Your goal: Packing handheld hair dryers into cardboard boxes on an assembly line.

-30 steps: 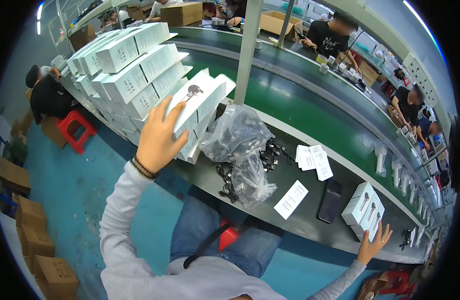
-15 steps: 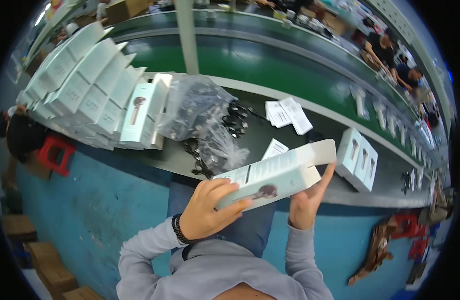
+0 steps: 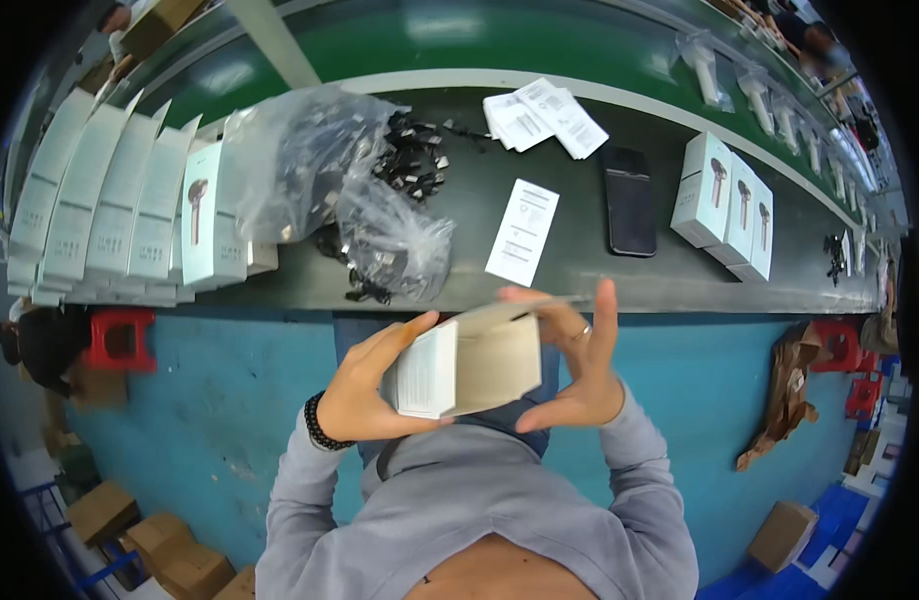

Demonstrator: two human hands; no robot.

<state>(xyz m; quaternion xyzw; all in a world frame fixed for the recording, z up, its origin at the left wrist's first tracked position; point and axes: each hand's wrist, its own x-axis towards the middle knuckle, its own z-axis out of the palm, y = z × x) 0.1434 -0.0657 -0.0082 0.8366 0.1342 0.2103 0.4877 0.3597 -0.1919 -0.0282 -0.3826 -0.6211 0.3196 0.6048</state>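
Observation:
My left hand [image 3: 365, 385] grips a pale green-white cardboard box [image 3: 429, 368] by its side, thumb below and fingers over the top. The box's open end faces me and its bare inside shows, with a flap standing out along the upper edge. At that opening my right hand [image 3: 578, 375] is spread, thumb and forefinger well apart; some of its fingers lie by the flap, and whether they touch it I cannot tell. Past the box, a printed white leaflet [image 3: 523, 232] lies on the dark worktop [image 3: 470, 200], with a black phone [image 3: 630, 203] to its right.
Clear plastic bags [image 3: 305, 150] hold and spill short black cables [image 3: 415, 155]. Several similar boxes [image 3: 110, 200] stand packed at the left, and closed boxes [image 3: 725, 205] at the right. More leaflets [image 3: 550, 118] lie farther back. A green conveyor [image 3: 460, 40] carries wrapped items [image 3: 705, 70].
The box has turned so its open end faces me, and both hands have drawn it nearer. My right hand's fingers have spread. The view has shifted, uncovering the leaflet and phone.

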